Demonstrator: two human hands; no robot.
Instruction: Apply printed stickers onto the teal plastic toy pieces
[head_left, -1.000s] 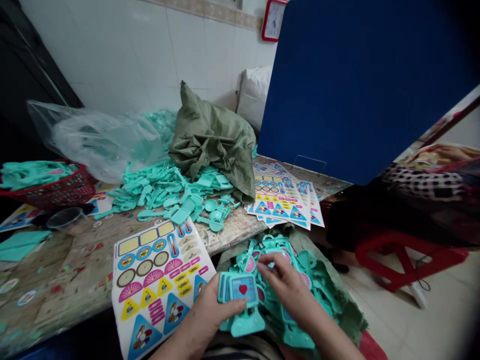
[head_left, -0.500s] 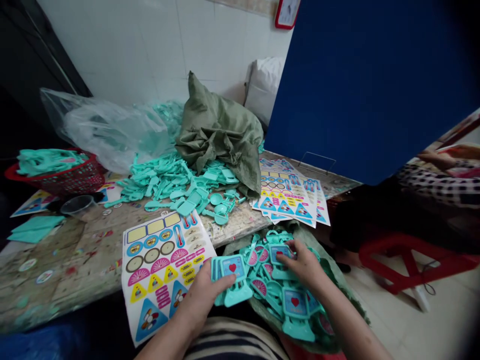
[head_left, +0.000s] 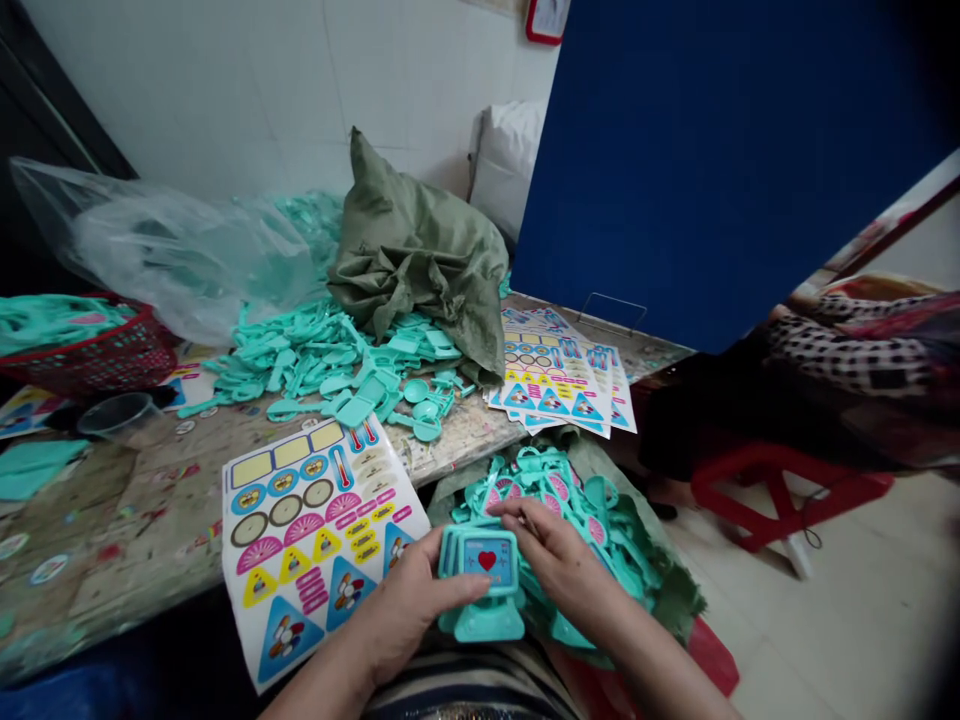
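Observation:
My left hand (head_left: 412,590) grips a small stack of teal plastic toy monitors (head_left: 487,562), thumb across the front one, which bears a blue screen sticker with a red heart. Close against the stack's upper right edge, my right hand (head_left: 559,560) has its fingers curled together; what lies between them is hidden. Below and behind both hands, a green sack (head_left: 679,595) on my lap side holds many teal toy pieces (head_left: 555,470), several with pink fan-shaped stickers. A sticker sheet (head_left: 322,550) lies at the table's front edge, left of my hands.
On the table are a heap of teal parts (head_left: 300,350), a green cloth sack (head_left: 420,240), a clear plastic bag (head_left: 187,260), a red basket (head_left: 97,355), a plastic cup (head_left: 124,415) and more sticker sheets (head_left: 555,390). A blue panel (head_left: 675,170) and red stool (head_left: 772,490) stand right, beside a person's checkered sleeve (head_left: 855,350).
My right hand has moved left from the sack to the stack in my left hand. A heart-sticker monitor it touched in the sack is gone from there. The view has shifted slightly right.

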